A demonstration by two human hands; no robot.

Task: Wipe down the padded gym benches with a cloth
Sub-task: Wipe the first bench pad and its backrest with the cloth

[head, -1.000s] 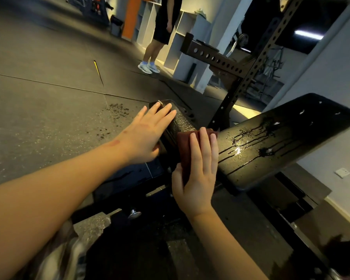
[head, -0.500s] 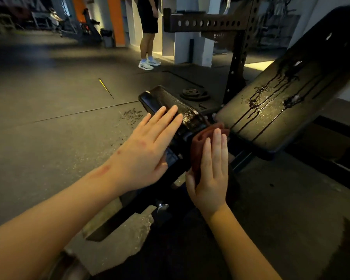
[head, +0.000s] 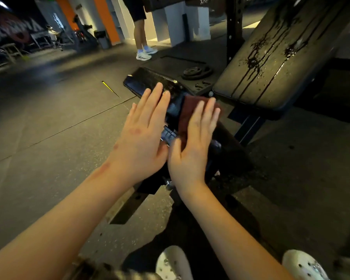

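Our left hand [head: 141, 142] is flat, and its fingers [head: 157, 98] are straight and close together. They lie against the near part of the black seat [head: 148, 82], and the rest of the seat continues beyond the fingertips. Just to the right of them, our right hand [head: 191, 152] also has straight fingers [head: 209, 112]. It grips nothing and only presses the dark red cloth [head: 187, 112] flat on the seat. The cloth is under these fingers and shows a little past their tips. Beyond and to the right of the right fingertips, the tilted backrest [head: 271, 63] is wet, with dark streaks running down it. A weight plate [head: 196, 72] lies on the floor [head: 49, 122] further behind.
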